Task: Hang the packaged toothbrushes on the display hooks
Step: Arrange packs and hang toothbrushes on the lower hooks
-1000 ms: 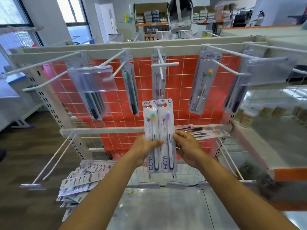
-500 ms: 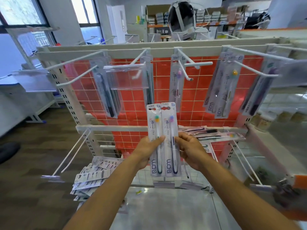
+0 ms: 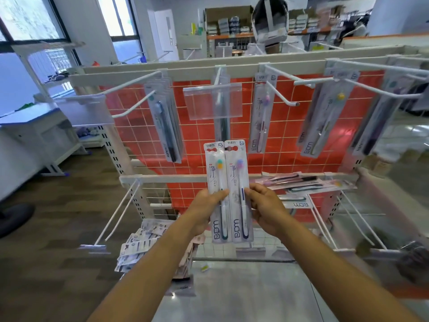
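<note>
Facing the red grid panel, the left hand pinches the left toothbrush pack, thumb across its front. Touching it edge to edge, the right toothbrush pack is pinched by the right hand. Both packs stand upright before the panel, below its upper hooks, not yet hung.

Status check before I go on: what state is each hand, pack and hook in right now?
Left hand, gripping the green-tipped pack.
Right hand, gripping the purple-tipped pack.
Green-tipped pack, held upright, not hung.
Purple-tipped pack, held upright beside it, not hung.
Pink pack, hanging on its hook.
Yellow pack, hanging.
Lower left hooks, bare.
Loose packs, piled below, unhung.
</note>
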`<state>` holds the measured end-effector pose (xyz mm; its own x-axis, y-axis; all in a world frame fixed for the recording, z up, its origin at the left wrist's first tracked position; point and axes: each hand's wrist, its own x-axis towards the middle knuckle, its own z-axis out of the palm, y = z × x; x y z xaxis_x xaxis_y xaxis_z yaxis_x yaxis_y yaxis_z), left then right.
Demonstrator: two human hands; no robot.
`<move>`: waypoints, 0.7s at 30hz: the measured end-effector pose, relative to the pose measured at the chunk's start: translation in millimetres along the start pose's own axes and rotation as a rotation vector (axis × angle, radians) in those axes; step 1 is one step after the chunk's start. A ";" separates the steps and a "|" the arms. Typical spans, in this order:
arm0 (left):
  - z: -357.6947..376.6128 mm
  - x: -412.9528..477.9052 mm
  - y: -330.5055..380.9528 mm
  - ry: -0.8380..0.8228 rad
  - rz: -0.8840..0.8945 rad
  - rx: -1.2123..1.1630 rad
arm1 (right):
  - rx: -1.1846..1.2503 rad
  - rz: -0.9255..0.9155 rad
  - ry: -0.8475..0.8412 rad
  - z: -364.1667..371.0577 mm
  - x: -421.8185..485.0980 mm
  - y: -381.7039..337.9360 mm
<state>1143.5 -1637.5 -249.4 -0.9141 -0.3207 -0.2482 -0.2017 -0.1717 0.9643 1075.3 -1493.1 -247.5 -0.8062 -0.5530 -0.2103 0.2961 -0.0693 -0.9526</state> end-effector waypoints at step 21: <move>25.6 -4.7 -10.4 -0.132 -0.030 -0.059 | 0.114 -0.043 0.234 -18.6 -34.9 12.5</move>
<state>1140.8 -1610.4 -255.9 -0.9469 -0.1900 -0.2592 -0.2124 -0.2355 0.9484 1097.6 -1459.2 -256.2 -0.9120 -0.3413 -0.2275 0.3037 -0.1890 -0.9338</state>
